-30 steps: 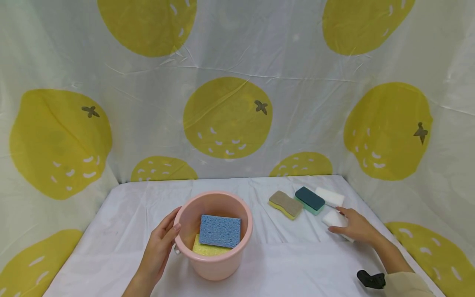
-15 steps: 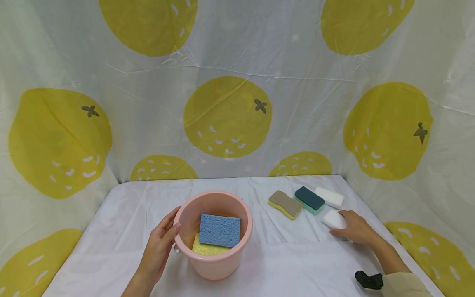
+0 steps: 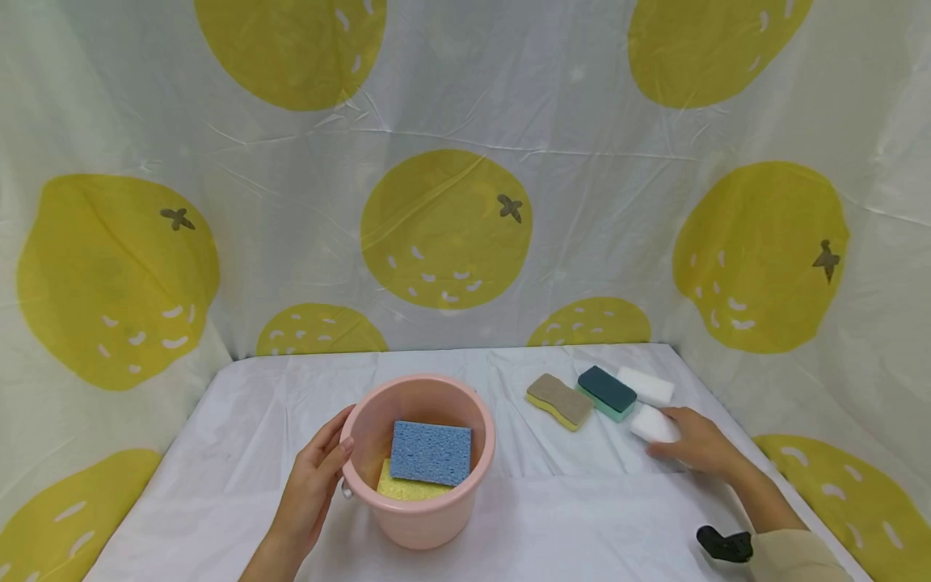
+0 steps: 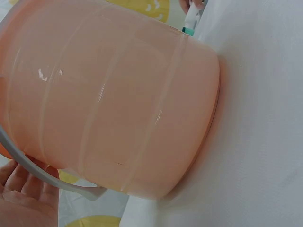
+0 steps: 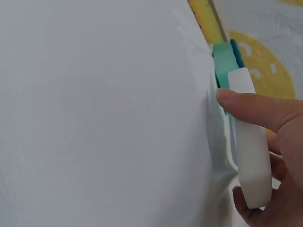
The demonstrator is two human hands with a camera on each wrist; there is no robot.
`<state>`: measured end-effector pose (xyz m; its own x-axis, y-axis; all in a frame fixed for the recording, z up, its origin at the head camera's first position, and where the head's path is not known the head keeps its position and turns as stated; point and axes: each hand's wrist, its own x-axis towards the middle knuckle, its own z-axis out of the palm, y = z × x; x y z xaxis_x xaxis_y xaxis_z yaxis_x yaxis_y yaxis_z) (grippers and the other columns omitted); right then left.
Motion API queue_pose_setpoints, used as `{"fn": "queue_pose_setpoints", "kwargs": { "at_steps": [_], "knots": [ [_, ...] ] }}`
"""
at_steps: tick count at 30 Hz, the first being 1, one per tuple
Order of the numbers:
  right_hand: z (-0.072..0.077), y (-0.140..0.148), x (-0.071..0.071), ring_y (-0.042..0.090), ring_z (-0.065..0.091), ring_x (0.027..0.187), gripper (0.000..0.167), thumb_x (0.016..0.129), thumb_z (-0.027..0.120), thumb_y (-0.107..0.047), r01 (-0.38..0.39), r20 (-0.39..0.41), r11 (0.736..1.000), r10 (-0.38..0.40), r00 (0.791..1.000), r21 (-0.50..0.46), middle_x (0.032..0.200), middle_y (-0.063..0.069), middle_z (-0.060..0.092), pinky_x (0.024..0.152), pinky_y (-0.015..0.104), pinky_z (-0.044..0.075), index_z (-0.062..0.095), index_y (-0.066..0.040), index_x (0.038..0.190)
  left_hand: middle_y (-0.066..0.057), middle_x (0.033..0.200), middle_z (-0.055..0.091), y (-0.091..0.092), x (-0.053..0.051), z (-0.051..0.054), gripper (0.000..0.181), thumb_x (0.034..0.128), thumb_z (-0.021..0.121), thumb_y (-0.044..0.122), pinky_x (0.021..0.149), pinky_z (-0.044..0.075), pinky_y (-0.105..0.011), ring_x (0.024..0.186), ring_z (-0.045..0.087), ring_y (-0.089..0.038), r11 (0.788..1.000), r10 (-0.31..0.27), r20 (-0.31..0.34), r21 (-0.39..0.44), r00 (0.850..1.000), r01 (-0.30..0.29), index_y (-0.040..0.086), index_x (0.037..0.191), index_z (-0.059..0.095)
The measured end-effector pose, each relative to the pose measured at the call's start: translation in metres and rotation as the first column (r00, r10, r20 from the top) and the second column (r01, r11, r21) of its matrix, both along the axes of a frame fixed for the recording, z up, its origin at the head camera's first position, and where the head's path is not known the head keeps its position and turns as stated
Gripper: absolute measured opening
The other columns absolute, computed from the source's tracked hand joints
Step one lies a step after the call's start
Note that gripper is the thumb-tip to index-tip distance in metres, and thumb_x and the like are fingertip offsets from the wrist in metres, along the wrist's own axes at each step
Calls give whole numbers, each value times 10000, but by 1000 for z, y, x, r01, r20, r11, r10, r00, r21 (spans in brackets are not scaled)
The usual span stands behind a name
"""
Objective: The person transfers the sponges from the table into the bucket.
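Note:
At the pink bucket's [image 3: 429, 529] left side, my left hand [image 3: 309, 477] holds the rim, with the thumb on it and the fingers along the outside. Inside the bucket lies a blue sponge [image 3: 431, 453], partly over a yellow sponge [image 3: 407, 487]. To the right, my right hand [image 3: 698, 444] grips a white sponge [image 5: 253, 156] by its edges, thumb on one side and fingers on the other. Just beyond it are a second white sponge [image 3: 647, 385], a dark-topped green sponge [image 3: 607, 391] and a tan-topped yellow sponge [image 3: 560, 398]. Whether the gripped sponge touches the cloth is unclear.
White cloth [image 3: 582, 517] covers the table, with a lemon-print curtain [image 3: 451, 331] rising behind and at both sides. A grey bail handle [image 4: 47, 178] hangs at the bucket's side. Something black [image 3: 723, 544] sits by the right sleeve [image 3: 796, 556].
My right hand has closed from a spread reach onto the near white sponge and shifted it slightly toward the green one. My left hand and the bucket stay put.

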<state>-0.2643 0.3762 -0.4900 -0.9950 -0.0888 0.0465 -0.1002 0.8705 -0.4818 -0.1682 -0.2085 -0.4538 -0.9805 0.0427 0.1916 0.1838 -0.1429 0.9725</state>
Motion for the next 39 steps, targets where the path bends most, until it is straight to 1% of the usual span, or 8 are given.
{"fn": "queue_pose_setpoints", "kwargs": {
  "at_steps": [7, 16, 20, 23, 27, 30, 33, 39],
  "knots": [
    [6, -1, -5, 441, 544, 1034, 917, 829, 868, -418, -2, -11, 1000, 2, 1000, 21, 1292, 376, 534, 853, 621, 491, 452, 166, 1401, -74, 1592, 423, 0, 0, 0, 535, 1085, 547, 172, 1041, 445, -226, 1360, 483, -62, 1000, 4, 2, -5, 1000, -4, 62, 1584, 388],
    [24, -12, -4, 405, 566, 971, 826, 818, 886, -337, -44, -101, 998, 47, 994, 34, 1220, 344, 586, 783, 557, 512, 504, 173, 1343, -98, 1597, 408, 0, -1, 1, 531, 1087, 541, 178, 1037, 448, -226, 1364, 477, -67, 1000, 10, 3, -15, 1000, -10, 62, 1583, 387],
    [35, -19, -7, 378, 570, 957, 804, 809, 895, -337, -78, -127, 996, 82, 988, 35, 1202, 311, 606, 764, 527, 518, 530, 155, 1331, -96, 1593, 414, -1, -1, 1, 529, 1087, 540, 174, 1038, 447, -225, 1363, 478, -68, 1000, 11, 1, -12, 1000, -11, 57, 1580, 387],
    [44, -25, -7, 367, 572, 951, 795, 814, 889, -349, -108, -139, 994, 112, 984, 34, 1198, 295, 614, 767, 535, 529, 540, 145, 1330, -102, 1595, 407, 0, 0, 0, 533, 1089, 535, 169, 1039, 446, -226, 1363, 476, -64, 1000, 5, -1, -7, 1000, -5, 45, 1583, 379],
    [57, -34, -4, 366, 572, 961, 801, 851, 850, -398, -135, -133, 990, 138, 981, 29, 1247, 305, 601, 760, 536, 549, 531, 130, 1363, -109, 1599, 398, 1, 0, 0, 535, 1088, 537, 173, 1039, 447, -227, 1361, 476, -59, 1000, 3, 5, -4, 1000, -3, 45, 1583, 378],
    [66, -44, -5, 357, 578, 973, 789, 881, 815, -428, -163, -137, 986, 164, 977, 20, 1280, 299, 599, 747, 505, 549, 535, 115, 1380, -98, 1595, 408, 0, -1, 0, 529, 1088, 538, 174, 1040, 447, -229, 1364, 477, -67, 1000, 4, 4, -5, 1000, -4, 56, 1580, 385],
    [75, -56, -8, 333, 587, 987, 747, 895, 802, -428, -204, -160, 979, 204, 966, 19, 1276, 260, 619, 757, 477, 539, 559, 93, 1372, -92, 1596, 409, -1, -1, 0, 529, 1089, 534, 171, 1042, 446, -230, 1369, 472, -70, 1000, 2, -1, -9, 1000, -2, 57, 1582, 383],
    [93, -79, -14, 261, 594, 968, 651, 893, 805, -406, -299, -213, 953, 304, 929, 53, 1216, 154, 664, 755, 410, 503, 627, 48, 1324, -95, 1599, 407, -1, -1, -1, 528, 1091, 529, 166, 1049, 443, -237, 1377, 466, -78, 1000, -6, -8, -7, 1000, 6, 53, 1584, 379]
  ]
}}
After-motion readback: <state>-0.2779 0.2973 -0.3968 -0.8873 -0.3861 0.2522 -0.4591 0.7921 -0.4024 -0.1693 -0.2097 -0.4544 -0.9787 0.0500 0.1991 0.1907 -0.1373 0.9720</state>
